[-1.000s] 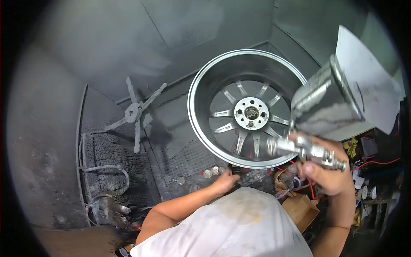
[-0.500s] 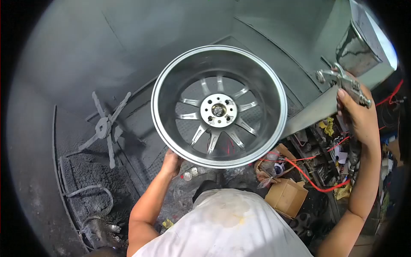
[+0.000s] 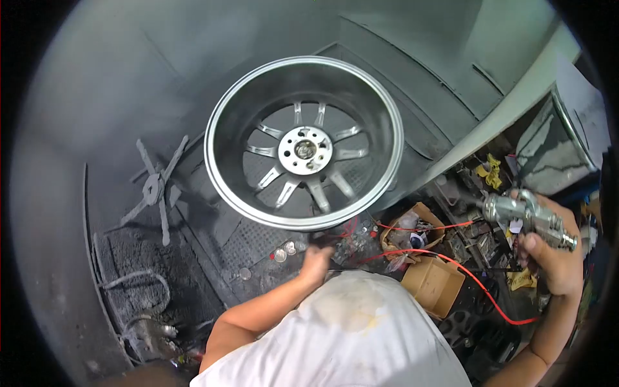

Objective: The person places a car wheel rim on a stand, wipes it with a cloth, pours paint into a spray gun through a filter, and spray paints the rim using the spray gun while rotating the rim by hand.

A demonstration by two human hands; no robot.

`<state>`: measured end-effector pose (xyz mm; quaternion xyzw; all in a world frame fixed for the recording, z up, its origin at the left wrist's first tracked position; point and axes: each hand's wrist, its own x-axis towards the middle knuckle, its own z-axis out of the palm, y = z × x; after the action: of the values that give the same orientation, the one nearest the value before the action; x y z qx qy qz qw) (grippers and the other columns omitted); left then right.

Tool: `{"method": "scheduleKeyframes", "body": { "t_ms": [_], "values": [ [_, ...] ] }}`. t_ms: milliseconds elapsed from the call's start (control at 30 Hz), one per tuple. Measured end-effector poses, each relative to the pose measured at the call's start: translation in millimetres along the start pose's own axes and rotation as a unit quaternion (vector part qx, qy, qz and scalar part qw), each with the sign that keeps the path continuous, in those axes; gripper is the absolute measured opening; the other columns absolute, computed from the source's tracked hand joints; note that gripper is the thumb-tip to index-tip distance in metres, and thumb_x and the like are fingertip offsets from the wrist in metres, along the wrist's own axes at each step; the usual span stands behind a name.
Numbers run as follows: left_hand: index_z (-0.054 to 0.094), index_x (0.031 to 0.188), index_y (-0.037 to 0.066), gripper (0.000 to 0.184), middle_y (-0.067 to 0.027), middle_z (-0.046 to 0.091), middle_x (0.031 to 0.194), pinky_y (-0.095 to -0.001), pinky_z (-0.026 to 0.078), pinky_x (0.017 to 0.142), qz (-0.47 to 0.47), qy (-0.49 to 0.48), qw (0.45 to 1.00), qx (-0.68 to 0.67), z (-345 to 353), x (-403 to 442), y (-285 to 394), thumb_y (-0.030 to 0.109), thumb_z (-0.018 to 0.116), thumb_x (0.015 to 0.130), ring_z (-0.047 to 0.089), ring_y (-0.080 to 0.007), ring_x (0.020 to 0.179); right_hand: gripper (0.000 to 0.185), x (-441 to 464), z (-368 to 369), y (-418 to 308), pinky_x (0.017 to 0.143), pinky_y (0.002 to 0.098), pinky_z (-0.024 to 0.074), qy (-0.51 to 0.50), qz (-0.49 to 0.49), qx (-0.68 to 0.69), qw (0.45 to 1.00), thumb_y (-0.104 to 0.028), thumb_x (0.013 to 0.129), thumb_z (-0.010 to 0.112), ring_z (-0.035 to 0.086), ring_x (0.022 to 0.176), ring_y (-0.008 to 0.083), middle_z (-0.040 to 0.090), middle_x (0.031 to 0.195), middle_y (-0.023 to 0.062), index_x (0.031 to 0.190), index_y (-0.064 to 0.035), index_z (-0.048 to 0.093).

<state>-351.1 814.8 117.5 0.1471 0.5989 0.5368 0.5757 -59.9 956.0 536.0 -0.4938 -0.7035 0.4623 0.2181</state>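
A silver alloy wheel rim is held up in front of me with its hollow side facing me; its spokes meet at a pale hub. My left hand is just below the rim's near edge, fingers curled by a dark piece I cannot make out. On the right, my right hand grips a metal spray gun, its nozzle pointing left toward the wheel. Attached to the gun is a paint-streaked metal cup. What supports the wheel from below is hidden.
A grey-coated star-shaped stand is at left, above a crusted dark block. A red hose curves past an open cardboard box. Cluttered tools and scraps lie at right. Grey-coated walls surround the wheel.
My left hand has moved right along the wheel's lower edge. The spray gun has come down, its cup now farther right. The wheel appears turned and sits slightly higher and left in view.
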Motion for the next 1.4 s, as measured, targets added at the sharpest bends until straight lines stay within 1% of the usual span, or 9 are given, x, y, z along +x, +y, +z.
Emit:
{"method": "scheduleKeyframes", "body": {
  "t_ms": [100, 167, 267, 367, 633, 767, 900, 1233, 1400],
  "values": [
    [0.05, 0.138, -0.008, 0.056, -0.0132, 0.066, 0.12, -0.033, 0.05, 0.093, -0.002, -0.201, 0.968, 0.148, 18, 1, -8, 0.012, 0.063, 0.087, 0.061, -0.0206, 0.11, 0.076, -10, 3, 3, 0.055, 0.0244, 0.0484, -0.027, 0.031, 0.008, 0.999, -0.034, 0.081, 0.085, 0.06, 0.063, 0.0098, 0.069, 0.1, 0.0139, 0.134, 0.0077, 0.05],
    [0.05, 0.138, -0.007, 0.056, -0.0132, 0.066, 0.12, -0.0328, 0.05, 0.092, -0.011, -0.169, 0.977, 0.128, 24, -6, -3, 0.011, 0.062, 0.087, 0.061, -0.0206, 0.11, 0.078, -14, 7, 12, 0.056, 0.0249, 0.0498, -0.017, 0.009, 0.037, 0.999, -0.033, 0.078, 0.088, 0.061, 0.065, 0.011, 0.069, 0.117, 0.0233, 0.13, 0.0086, 0.048],
    [0.049, 0.139, -0.006, 0.055, -0.0125, 0.065, 0.121, -0.0323, 0.052, 0.089, -0.044, -0.134, 0.987, 0.073, 14, -3, -8, 0.008, 0.061, 0.087, 0.062, -0.02, 0.106, 0.082, -10, 19, -7, 0.061, 0.0243, 0.0469, -0.076, 0.013, -0.017, 0.997, -0.05, 0.074, 0.086, 0.061, 0.068, 0.0094, 0.072, 0.086, 0.0125, 0.122, 0.0109, 0.063],
    [0.043, 0.142, 0.001, 0.058, -0.0142, 0.063, 0.124, -0.0348, 0.053, 0.09, -0.056, -0.028, 0.986, -0.153, -1, -1, -2, 0.0, 0.057, 0.086, 0.061, -0.0224, 0.113, 0.084, -4, 33, -13, 0.065, 0.0267, 0.0483, -0.083, -0.05, -0.059, 0.994, -0.054, 0.072, 0.084, 0.062, 0.069, 0.0122, 0.072, 0.085, 0.0123, 0.119, 0.012, 0.065],
    [0.044, 0.13, 0.002, 0.044, -0.0112, 0.059, 0.114, -0.0352, 0.054, 0.089, 0.091, 0.122, 0.925, -0.348, -45, -6, 24, -0.004, 0.056, 0.088, 0.063, -0.022, 0.103, 0.068, 20, 97, -59, 0.074, 0.0314, 0.0516, -0.086, -0.194, -0.033, 0.977, -0.039, 0.075, 0.083, 0.066, 0.075, 0.0184, 0.074, 0.101, 0.0229, 0.113, 0.013, 0.062],
    [0.044, 0.13, 0.0, 0.044, -0.0088, 0.06, 0.109, -0.0378, 0.054, 0.096, 0.093, 0.134, 0.935, -0.315, -84, 8, 34, -0.003, 0.052, 0.088, 0.063, -0.0198, 0.101, 0.076, 55, 125, -59, 0.045, 0.0222, 0.0413, -0.088, -0.251, -0.047, 0.963, -0.04, 0.082, 0.08, 0.056, 0.055, 0.0095, 0.069, 0.09, 0.0157, 0.132, 0.0093, 0.051],
    [0.045, 0.129, 0.002, 0.041, -0.0036, 0.06, 0.1, -0.0348, 0.056, 0.091, 0.125, 0.115, 0.934, -0.315, -130, 20, 66, 0.001, 0.055, 0.089, 0.063, -0.0165, 0.091, 0.068, 88, 147, -84, 0.04, 0.0219, 0.0344, -0.094, -0.244, -0.028, 0.965, -0.037, 0.087, 0.076, 0.053, 0.053, 0.0089, 0.055, 0.064, 0.0016, 0.136, 0.005, 0.056],
    [0.046, 0.132, 0.008, 0.046, -0.0077, 0.063, 0.116, -0.0331, 0.055, 0.086, 0.028, 0.101, 0.943, -0.317, -63, 1, 31, 0.005, 0.059, 0.088, 0.061, -0.0154, 0.091, 0.05, 141, 152, -117, 0.042, 0.0207, 0.0345, -0.113, -0.25, -0.05, 0.96, -0.031, 0.097, 0.066, 0.053, 0.059, 0.0061, 0.054, 0.073, -0.0027, 0.14, -0.0061, 0.059],
    [0.05, 0.136, 0.001, 0.054, -0.0078, 0.063, 0.11, -0.0297, 0.051, 0.082, 0.002, -0.121, 0.99, -0.066, -59, 20, -15, 0.003, 0.059, 0.084, 0.062, -0.0182, 0.09, 0.048, 153, 120, -107, 0.044, 0.0207, 0.0353, -0.052, -0.24, -0.108, 0.963, -0.031, 0.097, 0.067, 0.053, 0.061, 0.0054, 0.055, 0.075, -0.0034, 0.138, -0.0076, 0.06]
  ]
}}
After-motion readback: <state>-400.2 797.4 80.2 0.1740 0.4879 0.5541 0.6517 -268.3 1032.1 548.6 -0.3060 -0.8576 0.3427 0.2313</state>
